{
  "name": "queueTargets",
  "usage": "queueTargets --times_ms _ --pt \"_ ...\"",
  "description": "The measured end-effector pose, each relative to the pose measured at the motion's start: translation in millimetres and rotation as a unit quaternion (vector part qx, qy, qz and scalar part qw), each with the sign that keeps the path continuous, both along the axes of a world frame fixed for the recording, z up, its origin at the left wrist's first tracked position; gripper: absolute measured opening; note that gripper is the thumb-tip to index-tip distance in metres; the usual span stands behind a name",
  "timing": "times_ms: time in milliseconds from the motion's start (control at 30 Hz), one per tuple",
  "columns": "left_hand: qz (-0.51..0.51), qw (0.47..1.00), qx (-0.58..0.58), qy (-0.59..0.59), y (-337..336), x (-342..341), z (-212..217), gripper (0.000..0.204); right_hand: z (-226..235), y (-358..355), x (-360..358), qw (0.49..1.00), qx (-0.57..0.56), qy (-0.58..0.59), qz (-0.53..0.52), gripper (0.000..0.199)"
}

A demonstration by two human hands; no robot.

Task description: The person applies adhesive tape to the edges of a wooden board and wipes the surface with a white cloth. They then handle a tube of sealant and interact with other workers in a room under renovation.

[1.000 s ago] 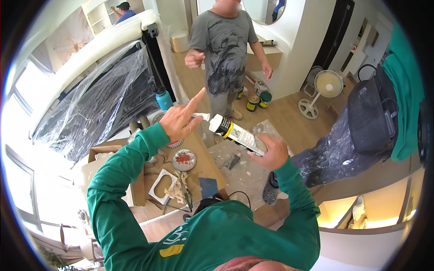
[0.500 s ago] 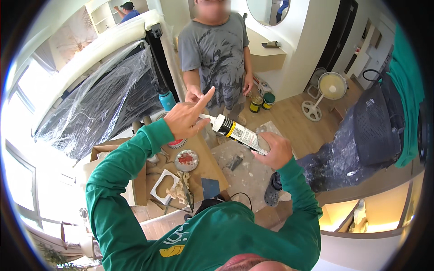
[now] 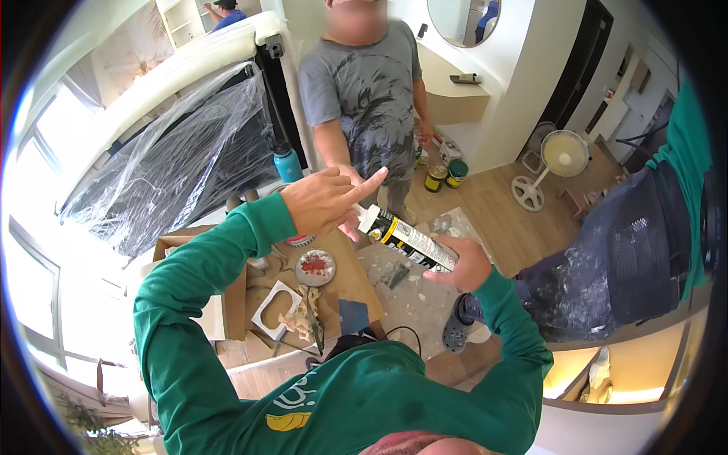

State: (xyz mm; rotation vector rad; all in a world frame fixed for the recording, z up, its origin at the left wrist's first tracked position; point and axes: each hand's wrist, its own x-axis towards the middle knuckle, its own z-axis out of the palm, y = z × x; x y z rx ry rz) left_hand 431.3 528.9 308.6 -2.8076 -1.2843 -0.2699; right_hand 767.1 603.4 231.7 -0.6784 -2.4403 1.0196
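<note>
My right hand (image 3: 460, 262) grips a sealant cartridge (image 3: 407, 239), black and yellow with a white nozzle end, held slanted up to the left. My left hand (image 3: 324, 199) is raised beside the nozzle, index finger pointing right, the other fingers curled. A person in a grey patterned shirt (image 3: 362, 83) stands just beyond, and one of their hands (image 3: 350, 221) reaches to the cartridge's nozzle end, partly hidden behind my left hand. Both my sleeves are green.
Below lies a cardboard-covered surface (image 3: 345, 277) with a round tin lid (image 3: 315, 267), white cut-out pieces (image 3: 275, 311) and small tools. A plastic-wrapped dark panel (image 3: 174, 167) leans at left. Paint cans (image 3: 445, 174), a white fan (image 3: 557, 163) and a blue bottle (image 3: 288, 163) stand on the wood floor.
The person in grey has stepped closer and brought a hand to the cartridge's nozzle. My hands with the cartridge stay roughly in place, the left one still pointing.
</note>
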Motion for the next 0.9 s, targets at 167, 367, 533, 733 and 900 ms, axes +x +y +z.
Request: queueTargets --times_ms 167,367,533,733,900 --pt "0.015 0.999 -0.011 -0.049 5.1 -12.2 -13.7 0.080 -11.0 17.0 -4.3 0.984 -0.160 0.016 0.075 0.048" --pt "0.005 0.994 -0.007 -0.109 25.0 -26.1 -21.5 0.083 -8.7 34.9 -15.2 0.966 -0.247 -0.001 0.079 0.049" --pt "0.007 0.988 -0.043 -0.147 31.1 -28.4 -23.5 0.088 -18.8 48.4 -24.3 0.959 -0.265 -0.003 0.100 0.048" --pt "0.133 0.948 -0.129 -0.258 41.9 -31.9 -32.8 0.088 -28.1 64.2 -31.9 0.944 -0.315 -0.041 0.095 0.047" --pt "0.166 0.936 -0.087 -0.296 63.6 -36.0 -46.7 0.086 -52.7 96.1 -42.0 0.943 -0.324 -0.032 0.071 0.050"
